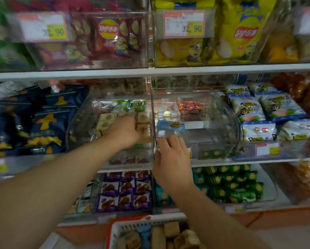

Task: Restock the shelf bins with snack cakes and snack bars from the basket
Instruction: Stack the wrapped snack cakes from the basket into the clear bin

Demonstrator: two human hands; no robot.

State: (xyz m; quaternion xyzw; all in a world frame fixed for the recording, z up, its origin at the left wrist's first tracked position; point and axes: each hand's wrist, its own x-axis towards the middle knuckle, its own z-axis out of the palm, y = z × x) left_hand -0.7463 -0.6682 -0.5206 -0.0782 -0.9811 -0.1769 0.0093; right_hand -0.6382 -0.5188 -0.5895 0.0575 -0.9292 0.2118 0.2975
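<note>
Just beyond the right hand (172, 159)'s loose, empty fingers, the blue snack bar (170, 125) may slide; left hand (123, 131) presses beige cakes (107, 119), grip unclear.

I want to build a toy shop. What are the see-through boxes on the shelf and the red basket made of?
The see-through bin looks like hard clear plastic, probably acrylic: glossy, with sharp reflections, and the snacks show through its walls. The red basket looks like moulded plastic too, judging by its smooth red rim and pale slotted sides. The shelf board looks like white-painted metal, though that is less sure.
</note>
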